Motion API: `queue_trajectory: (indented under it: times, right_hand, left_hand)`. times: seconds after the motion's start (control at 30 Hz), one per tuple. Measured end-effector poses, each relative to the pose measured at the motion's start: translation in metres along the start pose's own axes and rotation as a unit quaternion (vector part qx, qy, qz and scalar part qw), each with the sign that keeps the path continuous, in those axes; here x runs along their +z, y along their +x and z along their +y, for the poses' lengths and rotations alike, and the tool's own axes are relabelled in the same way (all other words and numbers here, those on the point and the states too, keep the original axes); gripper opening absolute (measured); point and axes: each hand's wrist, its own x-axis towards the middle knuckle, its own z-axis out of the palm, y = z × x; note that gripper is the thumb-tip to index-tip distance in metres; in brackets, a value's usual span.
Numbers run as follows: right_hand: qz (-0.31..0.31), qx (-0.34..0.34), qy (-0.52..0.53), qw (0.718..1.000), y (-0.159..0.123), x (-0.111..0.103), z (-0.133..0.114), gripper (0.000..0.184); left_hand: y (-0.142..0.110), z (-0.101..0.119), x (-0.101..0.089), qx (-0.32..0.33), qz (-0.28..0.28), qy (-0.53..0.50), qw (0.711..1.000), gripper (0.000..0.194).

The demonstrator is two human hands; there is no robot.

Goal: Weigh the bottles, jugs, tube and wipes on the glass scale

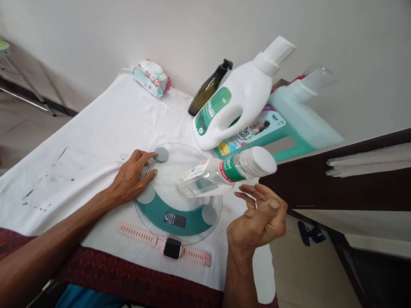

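The left hand (131,177), thumb and forefinger parted around empty air, touches the rim of the round glass bathroom scale (184,224), while the right hand (258,216), fingers loosely curled and gripping nothing, hovers just beside the clear white-capped bottle (221,173) standing on the scale. In front of the scale lies a pink-strapped smartwatch (172,248); behind it, on the cloth-covered worktop (80,141), are a wipes pack (151,78), a dark pump bottle (207,92), a white detergent jug (236,100) and a green-liquid jug (295,128).
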Motion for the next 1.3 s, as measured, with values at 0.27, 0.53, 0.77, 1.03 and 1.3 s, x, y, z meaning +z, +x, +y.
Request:
queue_trajectory:
  times: [0.27,0.53,0.77,1.03,1.3]
  right_hand:
    - [-0.006,0.014,-0.050,0.999,0.002,-0.011,0.003,0.038]
    - [-0.019,0.031,-0.068,0.997,0.000,-0.013,0.005,0.038]
    - [-0.093,0.037,0.046,0.994,0.004,-0.008,0.005,0.049]
    - [-0.282,0.058,0.052,0.956,0.009,0.032,-0.047,0.061]
    - [-0.224,0.055,0.026,0.973,0.002,0.038,-0.058,0.030]
  left_hand:
    - [0.000,0.000,-0.001,-0.011,0.003,0.015,1.000,0.046]
    - [0.001,0.001,-0.003,-0.020,-0.011,0.018,1.000,0.048]
    - [0.000,0.000,-0.001,-0.016,-0.005,0.017,1.000,0.047]
    - [0.000,-0.004,-0.001,-0.001,0.003,0.020,1.000,0.047]
    - [0.002,-0.007,-0.001,0.018,0.015,0.019,1.000,0.050]
